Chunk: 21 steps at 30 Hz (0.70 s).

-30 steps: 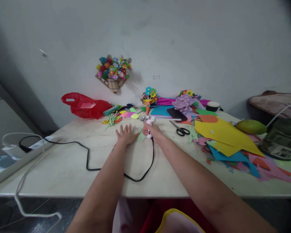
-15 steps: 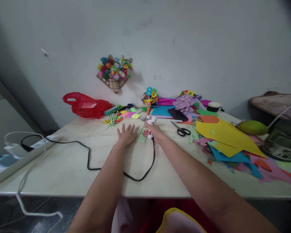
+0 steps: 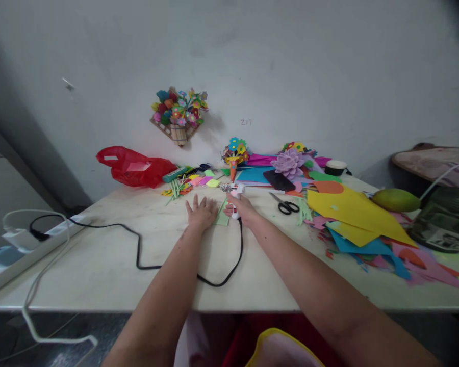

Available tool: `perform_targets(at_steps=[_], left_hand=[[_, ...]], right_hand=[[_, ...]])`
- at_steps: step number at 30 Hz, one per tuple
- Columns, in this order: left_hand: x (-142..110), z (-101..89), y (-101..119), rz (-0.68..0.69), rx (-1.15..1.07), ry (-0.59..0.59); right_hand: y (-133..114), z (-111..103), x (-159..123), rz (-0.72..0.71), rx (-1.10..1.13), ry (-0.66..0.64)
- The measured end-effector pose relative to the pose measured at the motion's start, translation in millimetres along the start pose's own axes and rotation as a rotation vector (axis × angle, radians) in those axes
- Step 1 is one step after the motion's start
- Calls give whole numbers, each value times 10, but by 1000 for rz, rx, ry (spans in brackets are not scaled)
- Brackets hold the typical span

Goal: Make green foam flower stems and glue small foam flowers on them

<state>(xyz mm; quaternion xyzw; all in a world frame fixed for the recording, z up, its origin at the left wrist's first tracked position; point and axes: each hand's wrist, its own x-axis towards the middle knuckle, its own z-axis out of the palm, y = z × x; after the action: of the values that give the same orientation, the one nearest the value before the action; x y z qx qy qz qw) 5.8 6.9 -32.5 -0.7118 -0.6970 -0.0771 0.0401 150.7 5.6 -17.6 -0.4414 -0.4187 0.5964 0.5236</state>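
My right hand [image 3: 240, 208] is wrapped round a white hot glue gun [image 3: 235, 189], whose nozzle points left. A black cord [image 3: 241, 244] runs from its handle and loops toward me across the table. My left hand [image 3: 202, 213] lies flat with fingers spread at the left edge of a pale green paper piece [image 3: 222, 217]. That paper lies between both hands, partly hidden by them. Just beyond the glue gun stands an orange cone [image 3: 233, 172] with paper flowers [image 3: 237, 148]. Coloured paper leaf shapes [image 3: 206, 180] lie behind my left hand.
Black-handled scissors [image 3: 286, 206] and a dark phone [image 3: 279, 180] lie to the right, near a heap of yellow sheets [image 3: 352, 209] and scraps. A mango [image 3: 396, 200] and glass jar [image 3: 443, 219] sit far right. A red plastic bag [image 3: 135, 168] and power strip [image 3: 34, 250] are left.
The view has shifted very slightly. My left hand remains spread on the table and my right hand keeps its hold on the glue gun.
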Motion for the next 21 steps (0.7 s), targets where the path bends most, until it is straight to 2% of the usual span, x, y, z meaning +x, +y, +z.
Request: perform_targets(at_steps=[9,17,21], left_hand=[[10,2,-9,17,-8,-44],[67,18,6,-93,-5,-113],[69,15,11,-115,-28,-113]], right_hand=[[0,24,-37,-3,-11,-11],[31,45,-57,-13,13,4],[33,19,-3,-87,76,52]])
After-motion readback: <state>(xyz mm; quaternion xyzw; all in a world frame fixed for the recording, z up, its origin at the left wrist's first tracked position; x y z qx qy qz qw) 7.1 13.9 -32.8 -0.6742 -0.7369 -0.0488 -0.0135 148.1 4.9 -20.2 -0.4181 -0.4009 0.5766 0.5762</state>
